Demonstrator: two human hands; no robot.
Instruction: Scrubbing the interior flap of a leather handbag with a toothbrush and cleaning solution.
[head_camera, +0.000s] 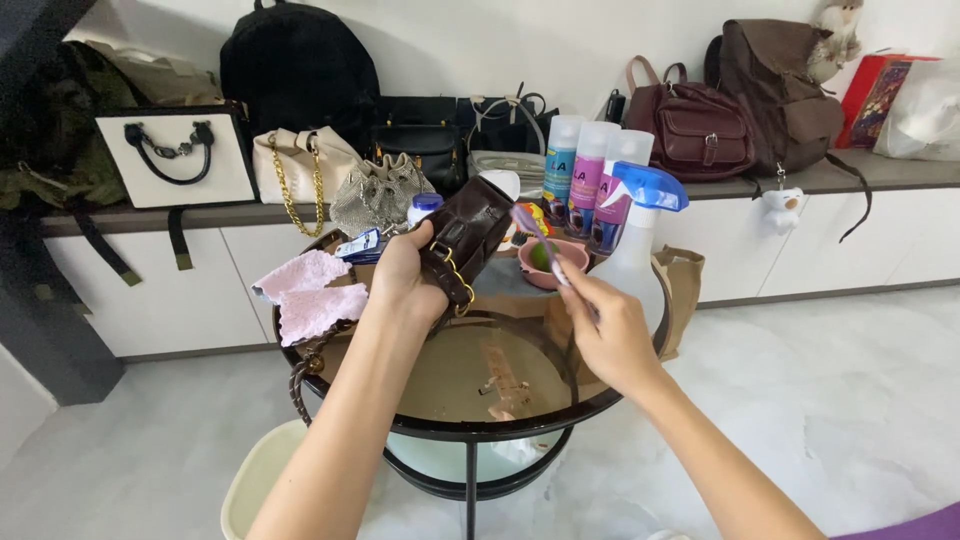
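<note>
Brown leather makes up the one small bag (466, 238), held above the round glass table (440, 380) with its long axis tilted up to the right. One left hand (403, 275) wraps its lower end. One right hand (605, 325) pinches one toothbrush (538, 243), head pointing up-left toward the bag. Three spray cans (588, 170) stand behind one spray bottle (640, 235).

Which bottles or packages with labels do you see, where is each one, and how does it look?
Three spray cans: table's far side, upright, white with blue or pink labels.
Spray bottle: before the cans, translucent, blue trigger.
Small bottle: behind left hand, white, blue cap.
Flat packet: beside pink cloth, blue-white.
</note>
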